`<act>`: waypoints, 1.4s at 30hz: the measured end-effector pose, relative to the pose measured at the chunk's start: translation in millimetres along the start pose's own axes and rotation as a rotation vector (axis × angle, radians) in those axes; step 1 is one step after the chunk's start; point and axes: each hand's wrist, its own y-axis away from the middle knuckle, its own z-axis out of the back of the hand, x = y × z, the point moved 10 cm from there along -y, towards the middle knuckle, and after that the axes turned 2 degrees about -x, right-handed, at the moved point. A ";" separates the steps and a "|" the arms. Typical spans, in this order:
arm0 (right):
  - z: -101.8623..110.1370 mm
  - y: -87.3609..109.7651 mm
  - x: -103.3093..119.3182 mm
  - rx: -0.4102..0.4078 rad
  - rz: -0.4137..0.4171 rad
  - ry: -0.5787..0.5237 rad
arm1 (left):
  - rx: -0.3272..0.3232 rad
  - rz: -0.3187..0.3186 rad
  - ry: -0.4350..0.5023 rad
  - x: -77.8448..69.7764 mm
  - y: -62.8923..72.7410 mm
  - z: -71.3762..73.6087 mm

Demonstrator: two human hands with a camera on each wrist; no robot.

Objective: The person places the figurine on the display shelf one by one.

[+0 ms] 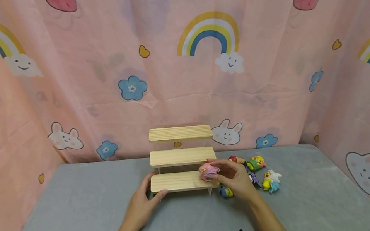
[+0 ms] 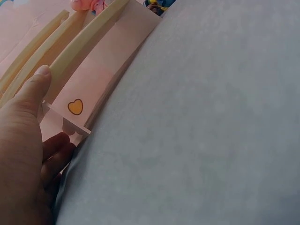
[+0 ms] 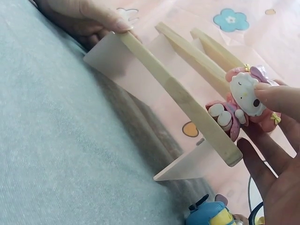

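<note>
A pink figurine [image 1: 208,171] with a white face and a purple bow is pinched by my right hand [image 1: 237,179] at the right end of the lowest step. In the right wrist view the figurine [image 3: 243,96] sits at the edge of that step, my thumb on its head. My left hand [image 1: 140,205] grips the left end of the wooden three-step stand [image 1: 179,181], thumb on the front edge of the lowest step. In the left wrist view its fingers [image 2: 58,157] lie by the stand's clear side panel, partly hidden.
Several small figurines lie right of the stand: a green and yellow one [image 1: 256,163], a white, yellow and blue one [image 1: 272,181], and a blue and yellow one [image 1: 226,191] near the right hand. A grey cloth [image 1: 79,215] covers the table; a pink patterned curtain [image 1: 177,108] hangs behind.
</note>
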 end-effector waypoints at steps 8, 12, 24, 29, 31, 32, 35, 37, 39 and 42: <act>-1.9 -0.3 -3.1 0.016 -0.017 -0.010 | 0.000 0.005 -0.002 -0.3 0.4 1.0; -2.8 -0.5 -4.4 0.012 -0.029 -0.001 | 0.002 0.005 -0.005 -0.4 0.2 1.1; -1.1 -0.4 -5.6 0.008 -0.061 0.016 | 0.005 0.009 -0.005 -1.6 0.5 1.3; -1.9 -0.8 -2.8 0.018 -0.044 0.013 | 0.002 0.003 0.000 -1.8 0.7 1.7; -1.6 -0.6 -1.7 0.015 -0.042 0.013 | 0.002 0.001 0.002 -1.8 0.6 1.5; -1.4 -0.4 -1.1 0.012 -0.041 0.015 | 0.003 0.000 0.002 -1.8 0.6 1.3; 0.0 0.0 1.1 0.005 -0.044 0.030 | 0.004 -0.002 0.000 -1.4 0.5 0.7; 1.6 0.3 2.6 -0.002 -0.049 0.040 | 0.003 -0.004 -0.003 -1.3 0.5 0.5; 3.3 0.4 4.6 -0.005 -0.045 0.053 | 0.004 -0.002 -0.003 -1.0 0.6 0.6; 6.7 0.6 5.7 -0.013 -0.043 0.068 | 0.003 -0.003 -0.001 -1.2 0.6 0.8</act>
